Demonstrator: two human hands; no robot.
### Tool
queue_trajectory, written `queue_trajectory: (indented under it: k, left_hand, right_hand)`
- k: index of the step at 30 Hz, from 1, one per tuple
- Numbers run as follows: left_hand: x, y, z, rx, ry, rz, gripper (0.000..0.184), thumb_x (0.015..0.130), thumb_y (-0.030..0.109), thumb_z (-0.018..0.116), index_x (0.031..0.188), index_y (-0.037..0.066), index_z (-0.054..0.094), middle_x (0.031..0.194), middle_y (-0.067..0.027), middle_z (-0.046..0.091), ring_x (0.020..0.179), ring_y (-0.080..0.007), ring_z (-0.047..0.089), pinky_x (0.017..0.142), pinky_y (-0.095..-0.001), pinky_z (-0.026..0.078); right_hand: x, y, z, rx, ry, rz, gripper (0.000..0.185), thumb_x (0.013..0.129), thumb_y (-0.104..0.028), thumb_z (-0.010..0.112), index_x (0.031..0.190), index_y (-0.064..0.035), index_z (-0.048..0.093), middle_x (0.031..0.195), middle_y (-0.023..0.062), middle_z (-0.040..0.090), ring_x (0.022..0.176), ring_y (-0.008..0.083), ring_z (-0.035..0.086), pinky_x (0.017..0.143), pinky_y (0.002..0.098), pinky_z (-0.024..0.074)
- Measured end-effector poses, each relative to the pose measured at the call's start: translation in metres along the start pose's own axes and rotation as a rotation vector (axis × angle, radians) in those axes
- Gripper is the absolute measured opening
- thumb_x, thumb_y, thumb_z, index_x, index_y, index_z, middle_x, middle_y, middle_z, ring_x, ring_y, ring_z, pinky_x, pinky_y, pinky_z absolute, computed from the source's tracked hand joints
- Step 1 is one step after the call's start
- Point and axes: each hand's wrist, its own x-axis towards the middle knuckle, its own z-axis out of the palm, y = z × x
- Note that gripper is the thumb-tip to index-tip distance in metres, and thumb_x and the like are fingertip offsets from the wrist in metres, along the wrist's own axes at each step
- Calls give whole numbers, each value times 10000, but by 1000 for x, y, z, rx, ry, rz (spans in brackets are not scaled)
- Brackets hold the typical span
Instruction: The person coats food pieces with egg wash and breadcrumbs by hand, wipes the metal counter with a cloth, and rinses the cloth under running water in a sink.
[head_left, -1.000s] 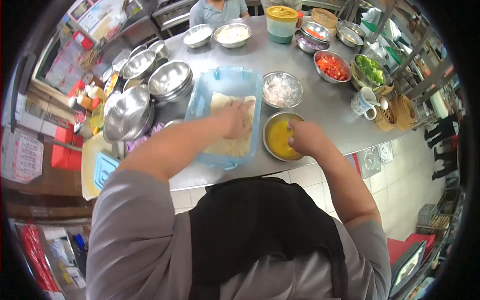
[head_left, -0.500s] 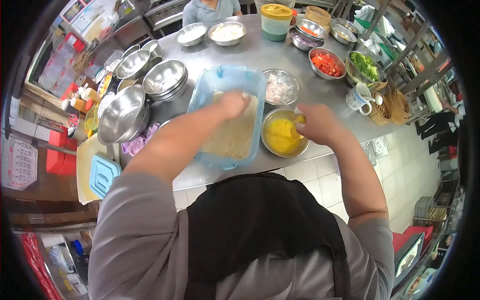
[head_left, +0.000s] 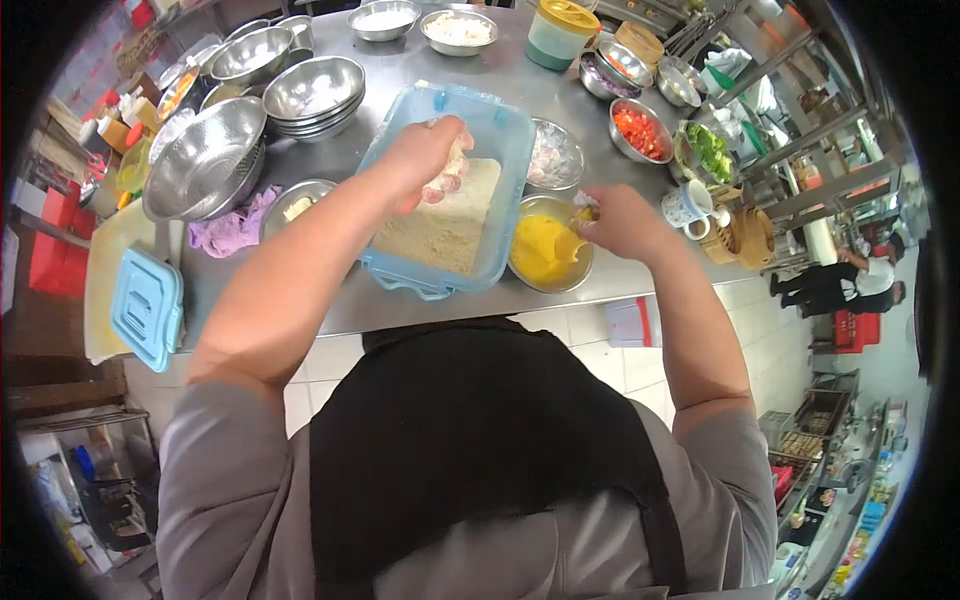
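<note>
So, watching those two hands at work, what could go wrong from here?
First, the steel bowl of yellow liquid stands near the front edge of the table, so a knock from the right hand might spill it. Second, that liquid could drip into the blue tub close beside it and make the crumbs clump. Third, the left hand, with crumbs on its fingers, might shed some outside the tub.

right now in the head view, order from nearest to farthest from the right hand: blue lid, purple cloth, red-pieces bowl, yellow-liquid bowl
1. Yellow-liquid bowl, partly overlapped by the right hand
2. Red-pieces bowl, farther forward
3. Purple cloth, well off to the left
4. Blue lid, farthest left
</note>
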Motion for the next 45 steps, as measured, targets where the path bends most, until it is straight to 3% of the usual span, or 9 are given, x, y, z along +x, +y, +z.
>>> queue_trajectory:
  k: [11,15,19,26,27,30,33,36,45]
  left_hand:
    - [-31,46,-37,-52,86,245,296,900,341,540,1020,73,574,758,-46,549,518,-110,452,393,-250,273]
    - [-46,53,-45,-59,168,253,264,901,334,538,977,86,588,742,-41,551,521,-108,449,396,-253,270]
    - [-49,46,-51,-26,158,227,259,906,345,533,948,98,597,743,-36,560,521,-107,452,398,-252,270]
    - [-34,32,-32,385,58,103,320,923,397,527,992,100,626,772,-24,590,534,-84,505,396,-217,297]
    - [-31,33,-25,571,34,53,439,930,456,536,1120,77,648,903,-96,662,726,-185,655,515,-302,475]
    - [20,-3,-16,1051,-79,285,562,929,512,550,1244,53,623,1103,-174,676,1058,-319,659,824,-412,536]
    - [49,-8,5,1333,-178,196,602,920,484,605,1325,38,586,1282,-215,616,1269,-376,534,1052,-442,422]
    - [66,-24,23,1666,-218,204,533,888,381,670,1309,62,606,1242,-210,641,1193,-362,593,1006,-438,468]
    - [60,35,28,1731,-454,60,311,853,288,643,1063,81,741,1000,-184,709,934,-320,672,855,-430,521]
  right_hand:
    - [8,-106,-129,103,151,-343,416,835,-211,736,1147,47,641,1027,165,722,924,205,697,790,327,535]
    - [47,-107,-85,181,8,-359,578,849,-296,728,1279,61,585,1040,178,717,1004,232,692,880,346,528]
    - [94,-121,-9,-276,-207,-357,435,893,-330,593,1192,-19,647,1261,214,626,1144,358,610,969,440,487]
    - [91,-92,-18,-348,441,-558,306,903,-221,568,1150,-64,660,1123,191,626,1045,341,627,905,450,506]
    - [88,-80,-27,-345,567,-621,310,905,-224,576,1157,-61,653,1086,182,626,1028,338,629,891,452,508]
    - [51,-71,-59,-258,507,-466,321,906,-234,599,1160,-42,642,1104,176,625,1041,355,622,890,454,506]
    - [29,-50,-62,-237,511,-370,318,898,-236,628,1145,-37,645,1118,175,623,1039,368,618,893,452,506]
    - [11,-29,-47,-244,526,-329,305,884,-210,649,1134,-37,648,1145,182,620,1053,369,615,906,445,502]
    - [-28,20,-33,-89,413,-223,313,871,-173,661,1147,-28,635,1164,161,618,1069,359,605,918,440,496]
